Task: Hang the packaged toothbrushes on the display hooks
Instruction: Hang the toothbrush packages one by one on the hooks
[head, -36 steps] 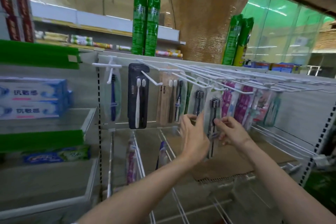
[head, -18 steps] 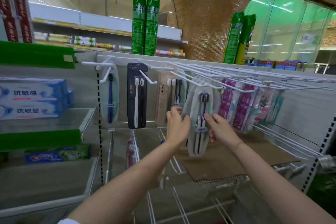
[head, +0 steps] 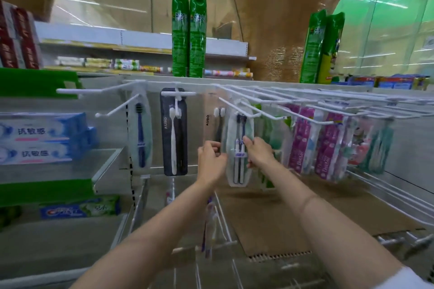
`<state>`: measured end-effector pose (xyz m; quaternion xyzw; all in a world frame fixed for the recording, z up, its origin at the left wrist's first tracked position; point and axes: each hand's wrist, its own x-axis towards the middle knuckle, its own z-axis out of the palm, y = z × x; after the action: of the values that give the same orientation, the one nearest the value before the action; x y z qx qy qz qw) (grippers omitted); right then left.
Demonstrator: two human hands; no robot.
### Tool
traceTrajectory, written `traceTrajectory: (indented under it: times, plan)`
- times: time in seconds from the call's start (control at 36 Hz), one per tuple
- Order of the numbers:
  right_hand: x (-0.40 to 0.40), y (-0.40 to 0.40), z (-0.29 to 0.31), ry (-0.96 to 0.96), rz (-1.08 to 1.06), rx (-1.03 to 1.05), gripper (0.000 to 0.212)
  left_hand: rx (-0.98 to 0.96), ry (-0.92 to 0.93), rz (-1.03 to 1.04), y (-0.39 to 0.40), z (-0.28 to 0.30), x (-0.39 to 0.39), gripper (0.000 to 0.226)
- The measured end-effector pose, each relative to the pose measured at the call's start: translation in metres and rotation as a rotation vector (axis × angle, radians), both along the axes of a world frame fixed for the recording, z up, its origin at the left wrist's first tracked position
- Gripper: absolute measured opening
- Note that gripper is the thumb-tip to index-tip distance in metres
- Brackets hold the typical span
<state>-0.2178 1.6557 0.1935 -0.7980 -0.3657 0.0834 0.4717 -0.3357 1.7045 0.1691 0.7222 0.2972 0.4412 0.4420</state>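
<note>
Both hands on it now: the left hand (head: 211, 162) pinches the left edge of the clear 2-toothbrush pack (head: 238, 148), the right hand (head: 257, 152) grips its right edge, thumb across the front. The pack hangs between them, its top up at a white display hook (head: 239, 107). Left of the hands hangs a black AUBO pack (head: 173, 131); to the right, purple packs (head: 301, 141).

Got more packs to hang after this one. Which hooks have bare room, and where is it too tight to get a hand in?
Bare: the far-left hooks, and the angled hook beside the blue toothbrush pack. Crowded: right of the clear twin pack that the left hand and right hand hold, the purple packs hang close together under tightly spaced hooks.
</note>
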Motion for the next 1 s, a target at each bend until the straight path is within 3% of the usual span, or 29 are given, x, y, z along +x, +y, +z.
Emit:
traceTrajectory:
  times: [0.28, 0.61, 0.81, 0.86, 0.94, 1.0]
  plan:
    - [0.031, 0.044, 0.002, 0.031, 0.034, -0.016, 0.046, -0.001, 0.004, 0.072, 0.011, -0.001, 0.014, 0.025]
    - [0.026, 0.043, -0.003, 0.039, 0.073, -0.020, 0.052, -0.047, 0.047, 0.163, -0.001, -0.005, 0.022, 0.019]
    - [0.014, 0.020, -0.012, 0.249, 0.242, -0.011, 0.059, -0.043, 0.057, 0.185, -0.019, -0.007, 0.023, 0.020]
    - [0.009, 0.006, -0.020, 0.278, 0.337, -0.063, 0.051, -0.056, 0.041, 0.159, -0.025, -0.009, 0.018, 0.020]
    - [0.005, -0.018, -0.030, 0.318, 0.452, -0.108, 0.022, -0.093, 0.009, 0.113, -0.037, -0.009, 0.012, 0.020]
    - [0.003, -0.037, -0.033, 0.301, 0.443, -0.088, 0.021, -0.100, 0.019, 0.108, -0.044, -0.010, 0.008, 0.022]
